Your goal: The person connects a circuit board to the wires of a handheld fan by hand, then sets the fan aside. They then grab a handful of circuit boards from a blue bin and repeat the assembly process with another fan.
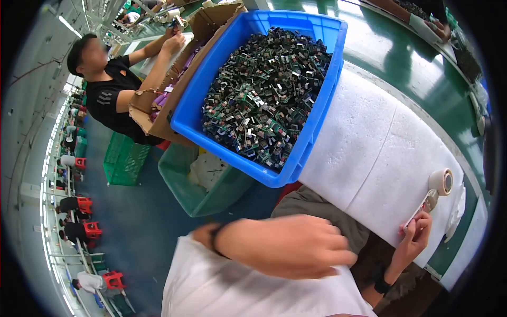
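Note:
My left hand [288, 247] crosses in front of my white shirt, back of the hand up, with a dark band at the wrist. Motion smears its fingers, so what they hold, if anything, stays hidden. At the right, my right hand [413, 238] is closed on a thin pale strip [419, 210] near the edge of a white foam sheet [364, 137]. The strip's far end meets a clear, rounded piece whose kind I cannot make out. Just beyond it stands a roll of tape [441, 182]. A blue bin [232, 159] heaped with small circuit boards [259, 98] lies ahead of me.
Left of the bin is a cardboard box [140, 113] with purple items, and a person [113, 87] works beside it. A green tub [185, 198] and a green basket [124, 164] stand lower down. Another person's hand [438, 30] shows at the far right.

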Tool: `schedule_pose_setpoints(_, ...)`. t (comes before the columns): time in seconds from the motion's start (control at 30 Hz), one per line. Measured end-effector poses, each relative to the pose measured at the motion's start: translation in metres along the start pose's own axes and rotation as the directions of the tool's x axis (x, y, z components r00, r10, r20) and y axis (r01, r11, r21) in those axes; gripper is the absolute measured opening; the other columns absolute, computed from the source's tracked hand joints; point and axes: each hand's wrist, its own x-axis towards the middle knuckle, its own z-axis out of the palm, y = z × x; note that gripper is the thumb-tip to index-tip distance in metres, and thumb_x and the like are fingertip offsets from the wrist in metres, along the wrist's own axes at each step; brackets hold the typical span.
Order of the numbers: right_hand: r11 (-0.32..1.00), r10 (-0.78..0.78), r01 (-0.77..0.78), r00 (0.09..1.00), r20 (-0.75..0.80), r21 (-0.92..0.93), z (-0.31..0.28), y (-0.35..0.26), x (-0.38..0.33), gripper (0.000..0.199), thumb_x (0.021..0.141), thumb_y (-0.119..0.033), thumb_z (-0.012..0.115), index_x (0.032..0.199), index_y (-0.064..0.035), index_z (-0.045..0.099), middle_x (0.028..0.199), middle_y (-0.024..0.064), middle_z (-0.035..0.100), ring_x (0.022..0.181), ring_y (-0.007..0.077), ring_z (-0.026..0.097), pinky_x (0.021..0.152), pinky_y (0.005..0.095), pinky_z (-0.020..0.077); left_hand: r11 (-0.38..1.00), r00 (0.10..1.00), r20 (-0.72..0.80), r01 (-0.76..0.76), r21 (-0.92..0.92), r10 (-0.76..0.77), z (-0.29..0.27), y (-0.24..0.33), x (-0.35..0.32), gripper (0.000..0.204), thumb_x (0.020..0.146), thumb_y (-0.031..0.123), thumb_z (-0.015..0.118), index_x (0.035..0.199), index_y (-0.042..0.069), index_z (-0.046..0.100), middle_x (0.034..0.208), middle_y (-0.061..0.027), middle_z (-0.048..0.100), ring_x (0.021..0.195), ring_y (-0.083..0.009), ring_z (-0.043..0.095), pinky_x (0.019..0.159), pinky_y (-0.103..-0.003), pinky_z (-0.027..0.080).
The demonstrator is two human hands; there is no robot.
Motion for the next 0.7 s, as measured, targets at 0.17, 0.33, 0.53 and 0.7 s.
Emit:
schedule_pose_setpoints(0.17,0.999,0.005,-0.005,1.000,-0.016,-0.032,-0.017,0.004,0.003,0.019,0.095,0.003,0.052,0.082,-0.0042,0.040,0.096,0.0052,0.051,0.066,0.0079,0.047,0.061,0.0219,0.0416,0.890,0.885,-0.113,0.457,0.016,-0.452,-0.101,0.037,-0.035,0.024,0.089,0.013,0.076,0.111,0.002,0.073,0.107,-0.0125,0.072,0.094,-0.0232,0.071,0.083,-0.034,0.057)
schedule_pose_setpoints(0.33,0.999,-0.035,0.035,0.999,0.017,-0.012,-0.024,0.005,0.004,0.017,0.097,-0.001,0.054,0.086,-0.0057,0.042,0.098,0.0026,0.052,0.067,0.0062,0.048,0.060,0.0213,0.0404,0.667,0.821,-0.133,0.535,0.519,-0.555,-0.191,-0.014,-0.014,0.044,0.089,0.026,0.077,0.125,0.003,0.065,0.119,-0.0153,0.068,0.114,-0.0285,0.064,0.102,-0.038,0.050)
schedule_pose_setpoints(0.53,0.998,-0.023,0.026,0.999,0.043,-0.049,-0.031,0.001,0.010,0.019,0.095,0.002,0.054,0.084,-0.0055,0.041,0.097,0.0035,0.051,0.066,0.0057,0.048,0.059,0.0204,0.0410,0.665,0.898,0.032,0.302,0.683,-0.439,-0.218,-0.116,0.052,0.081,0.079,0.049,0.082,0.145,0.013,0.051,0.152,-0.0209,0.041,0.137,-0.0380,0.046,0.115,-0.045,0.039)
schedule_pose_setpoints(0.7,0.997,0.002,-0.001,1.000,0.020,-0.079,-0.034,0.001,0.028,0.020,0.094,0.002,0.054,0.082,-0.0057,0.040,0.095,0.0037,0.050,0.065,0.0056,0.046,0.057,0.0204,0.0408,0.710,0.896,0.041,0.322,0.626,-0.443,-0.205,-0.168,0.085,0.095,0.076,0.065,0.078,0.150,0.016,0.045,0.156,-0.0239,0.035,0.140,-0.0448,0.040,0.118,-0.050,0.035)
